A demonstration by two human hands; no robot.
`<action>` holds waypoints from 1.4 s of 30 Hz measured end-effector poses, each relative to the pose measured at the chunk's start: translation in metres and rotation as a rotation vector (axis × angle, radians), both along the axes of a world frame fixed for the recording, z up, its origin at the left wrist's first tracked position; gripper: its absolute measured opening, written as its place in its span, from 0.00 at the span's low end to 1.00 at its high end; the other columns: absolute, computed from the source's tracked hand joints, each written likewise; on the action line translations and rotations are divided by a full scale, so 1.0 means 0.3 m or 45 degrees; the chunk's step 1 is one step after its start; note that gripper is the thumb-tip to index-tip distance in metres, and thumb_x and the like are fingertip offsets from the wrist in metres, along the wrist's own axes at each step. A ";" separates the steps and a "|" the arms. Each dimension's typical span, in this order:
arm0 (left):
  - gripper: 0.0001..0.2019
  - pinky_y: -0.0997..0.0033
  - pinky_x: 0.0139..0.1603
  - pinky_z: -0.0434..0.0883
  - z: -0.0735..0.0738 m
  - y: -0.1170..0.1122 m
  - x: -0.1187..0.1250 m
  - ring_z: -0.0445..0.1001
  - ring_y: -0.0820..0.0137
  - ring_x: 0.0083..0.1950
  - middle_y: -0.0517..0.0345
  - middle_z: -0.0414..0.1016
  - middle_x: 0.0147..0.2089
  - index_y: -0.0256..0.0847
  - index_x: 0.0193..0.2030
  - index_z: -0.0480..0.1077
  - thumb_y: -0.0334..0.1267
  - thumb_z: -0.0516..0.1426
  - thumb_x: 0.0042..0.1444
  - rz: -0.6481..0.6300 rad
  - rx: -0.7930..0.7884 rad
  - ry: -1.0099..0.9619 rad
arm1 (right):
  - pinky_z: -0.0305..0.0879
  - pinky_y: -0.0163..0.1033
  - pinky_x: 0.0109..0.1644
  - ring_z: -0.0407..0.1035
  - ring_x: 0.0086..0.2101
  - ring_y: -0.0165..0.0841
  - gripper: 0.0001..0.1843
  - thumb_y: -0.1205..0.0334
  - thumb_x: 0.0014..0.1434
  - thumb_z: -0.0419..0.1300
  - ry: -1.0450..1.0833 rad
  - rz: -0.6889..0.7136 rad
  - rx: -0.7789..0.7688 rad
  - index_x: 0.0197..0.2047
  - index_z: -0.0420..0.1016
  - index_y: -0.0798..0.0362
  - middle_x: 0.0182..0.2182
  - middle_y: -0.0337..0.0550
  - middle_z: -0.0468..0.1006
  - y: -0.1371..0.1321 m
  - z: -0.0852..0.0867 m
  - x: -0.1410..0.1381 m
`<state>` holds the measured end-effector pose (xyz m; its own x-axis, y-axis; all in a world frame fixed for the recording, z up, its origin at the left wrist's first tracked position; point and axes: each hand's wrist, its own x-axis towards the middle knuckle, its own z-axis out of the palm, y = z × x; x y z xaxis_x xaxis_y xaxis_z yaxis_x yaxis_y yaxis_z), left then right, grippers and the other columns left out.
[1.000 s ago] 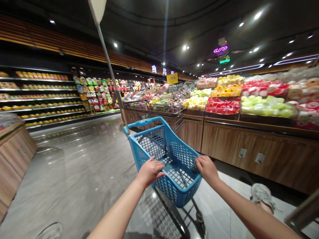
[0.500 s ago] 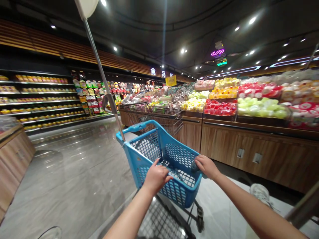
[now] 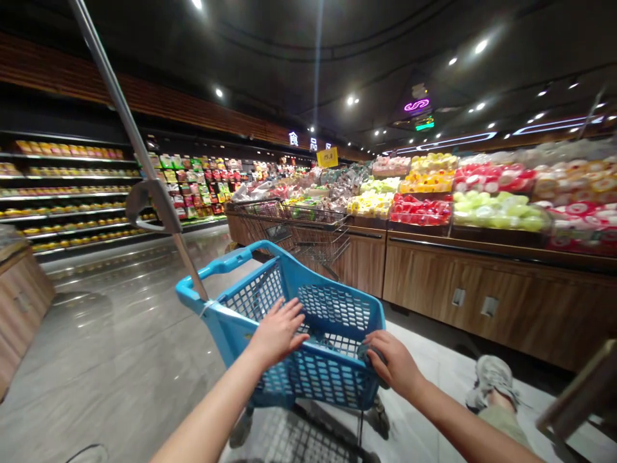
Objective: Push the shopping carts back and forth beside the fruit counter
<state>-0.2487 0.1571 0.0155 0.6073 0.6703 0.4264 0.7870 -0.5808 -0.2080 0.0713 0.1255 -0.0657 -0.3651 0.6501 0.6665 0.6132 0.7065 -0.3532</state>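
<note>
A blue plastic shopping cart with lattice sides stands before me. My left hand lies at its near side rim, fingers stretched over the basket and thumb apart. With its fingers curled over the rim, my right hand grips the cart's right-hand corner, partly covering a dark piece there. A grey pole with a loop-shaped bracket rises from the cart's handle end, tied on near the handle. Some dark, thin item lies on the basket floor, too unclear to name.
A wooden counter with wrapped fruit runs along the right. Beside it stands a dark wire cart. Goods shelves line the far left, and a wooden cabinet stands nearer. A shoe shows at lower right.
The cart has swung toward the left and nearer, its pole leaning further across the view. My left hand has moved left with its fingers stretched out further; my right hand stays at the corner.
</note>
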 end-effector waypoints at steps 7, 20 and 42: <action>0.26 0.41 0.70 0.47 0.147 -0.036 -0.286 0.59 0.53 0.69 0.42 0.66 0.65 0.40 0.60 0.69 0.54 0.50 0.63 0.360 0.151 0.178 | 0.68 0.44 0.53 0.71 0.47 0.37 0.15 0.56 0.66 0.49 -0.008 0.042 0.014 0.39 0.76 0.50 0.43 0.48 0.78 0.147 -0.012 0.107; 0.24 0.25 0.63 0.43 0.135 -0.108 -0.242 0.62 0.40 0.64 0.44 0.77 0.54 0.46 0.47 0.78 0.61 0.54 0.58 0.581 -0.074 0.054 | 0.65 0.47 0.54 0.72 0.47 0.42 0.24 0.50 0.66 0.46 -0.043 -0.375 -0.084 0.39 0.80 0.51 0.43 0.50 0.80 0.284 -0.003 0.047; 0.26 0.29 0.59 0.53 0.208 -0.044 -0.211 0.73 0.47 0.53 0.44 0.81 0.39 0.40 0.33 0.78 0.60 0.49 0.61 0.730 -0.281 0.223 | 0.58 0.51 0.59 0.65 0.53 0.45 0.14 0.58 0.66 0.51 -0.111 -0.410 0.115 0.42 0.78 0.52 0.46 0.52 0.77 0.175 0.132 -0.533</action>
